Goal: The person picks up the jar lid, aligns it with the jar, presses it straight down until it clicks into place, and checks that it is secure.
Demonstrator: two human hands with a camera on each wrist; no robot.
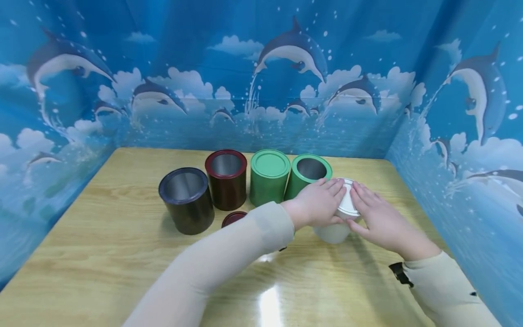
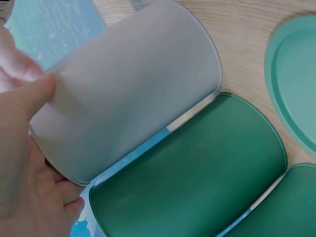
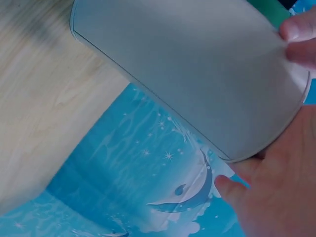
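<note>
Hands are pressing flat on the white lid [image 1: 348, 203]: left hand [image 1: 316, 203] and right hand [image 1: 377, 220] side by side, fingers straight, seating it squarely on the white can [image 1: 332, 232] standing on the worktop [image 1: 102, 254].

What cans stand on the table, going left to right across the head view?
Dark blue can → dark red can → lidded green can → open green can → white can under both hands.

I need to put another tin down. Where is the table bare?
Bare wood lies left of the dark blue tin, and along the near edge. Crowded: the tin row, with both hands, left hand, on the white tin.
</note>
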